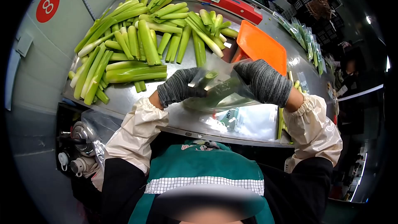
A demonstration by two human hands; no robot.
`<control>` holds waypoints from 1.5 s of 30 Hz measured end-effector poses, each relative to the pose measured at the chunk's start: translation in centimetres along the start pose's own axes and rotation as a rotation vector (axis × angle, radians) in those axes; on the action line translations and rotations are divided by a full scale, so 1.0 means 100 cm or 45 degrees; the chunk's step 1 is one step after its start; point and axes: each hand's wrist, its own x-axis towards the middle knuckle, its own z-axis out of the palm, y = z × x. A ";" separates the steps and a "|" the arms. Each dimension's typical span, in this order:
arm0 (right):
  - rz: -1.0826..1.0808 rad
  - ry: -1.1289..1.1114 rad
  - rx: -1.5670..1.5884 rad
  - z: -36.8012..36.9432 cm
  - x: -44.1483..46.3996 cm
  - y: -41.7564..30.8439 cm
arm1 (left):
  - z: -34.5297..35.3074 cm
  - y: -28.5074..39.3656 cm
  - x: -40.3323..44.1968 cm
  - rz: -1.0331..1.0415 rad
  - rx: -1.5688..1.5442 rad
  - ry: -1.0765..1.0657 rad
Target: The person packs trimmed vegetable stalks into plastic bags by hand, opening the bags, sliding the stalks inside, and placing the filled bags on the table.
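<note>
Both of my hands wear dark grey knitted gloves and grip a clear plastic bag (227, 95) held just over the near part of the metal table. My left hand (177, 86) is closed on the bag's left side, its fingertips partly behind the film. At the bag's upper right, my right hand (265, 82) is closed on the edge. Green stalk pieces show through the film, blurred by its folds, and a cut end (211, 75) faces up near the left fingers. Below the bag lies a stack of flat plastic bags (259, 120) with green print.
A large pile of cut leek stalks (137, 43) covers the table's left and back. An orange scale tray (263, 45) stands beyond my right hand, with a red bag sealer (230, 5) behind it. Filled bags (304, 43) lie along the right edge.
</note>
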 end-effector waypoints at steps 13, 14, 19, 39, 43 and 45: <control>0.630 0.162 1.115 0.006 -0.054 0.044 | 0.004 -0.101 0.000 -0.380 0.227 -0.183; 0.635 0.158 1.117 0.007 -0.058 0.048 | 0.007 -0.110 0.002 -0.385 0.156 -0.143; 0.763 0.263 1.296 0.016 -0.083 0.067 | 0.018 -0.092 0.018 -0.404 -0.003 -0.092; 0.154 0.560 0.423 0.098 -0.136 0.086 | -0.005 -0.080 0.035 -0.394 0.061 -0.476; 0.728 0.512 1.623 0.102 -0.142 0.080 | -0.006 -0.069 0.041 -0.384 0.230 -0.499; 0.796 0.533 1.713 0.104 -0.147 0.078 | -0.006 -0.070 0.043 -0.377 0.215 -0.538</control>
